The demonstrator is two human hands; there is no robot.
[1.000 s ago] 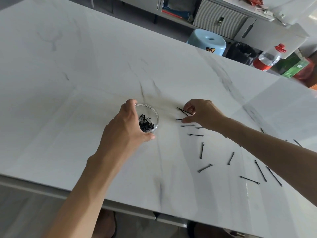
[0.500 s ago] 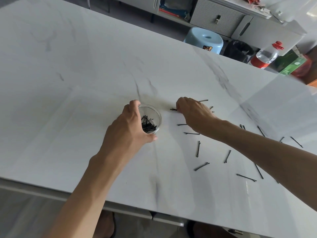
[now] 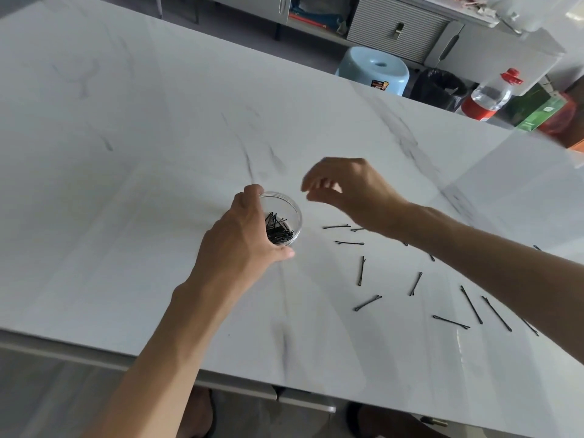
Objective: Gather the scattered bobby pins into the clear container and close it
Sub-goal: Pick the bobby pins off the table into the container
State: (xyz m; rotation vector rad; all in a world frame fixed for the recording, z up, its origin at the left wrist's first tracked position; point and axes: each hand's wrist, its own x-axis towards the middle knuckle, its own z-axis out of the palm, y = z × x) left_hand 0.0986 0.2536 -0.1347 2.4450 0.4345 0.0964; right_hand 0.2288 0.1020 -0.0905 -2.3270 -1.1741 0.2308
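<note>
Centre of frame: left hand curled round the clear container, thumb on its near side; container open at the top. Pile of pins lies inside. Right hand hangs above the table, just right of the container, fingers bent downward and blurred (cannot tell whether they pinch anything). Loose bobby pins scattered lower right, some partly under the right forearm.
</note>
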